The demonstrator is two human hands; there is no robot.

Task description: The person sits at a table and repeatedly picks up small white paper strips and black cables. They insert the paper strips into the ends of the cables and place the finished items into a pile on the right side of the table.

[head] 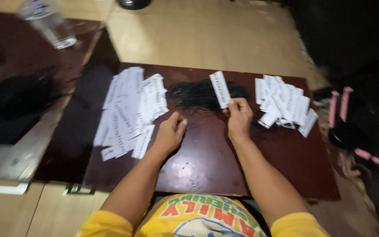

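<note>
Seemingly midway, the right hand (239,117) pinches one white tag (220,89) above the black string bundle (198,94), the left hand (170,131) curls closed near it, a larger tag pile (128,109) lies left, a smaller one (284,103) right.

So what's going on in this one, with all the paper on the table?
A person sits at a dark reddish-brown wooden board. The right hand holds up one white printed paper tag over a tangled pile of thin black strings. The left hand is closed and rests beside that pile, apparently pinching a string. A large spread of white paper tags lies to the left, a smaller heap of white tags to the right. A clear plastic bottle stands at the far left.
</note>
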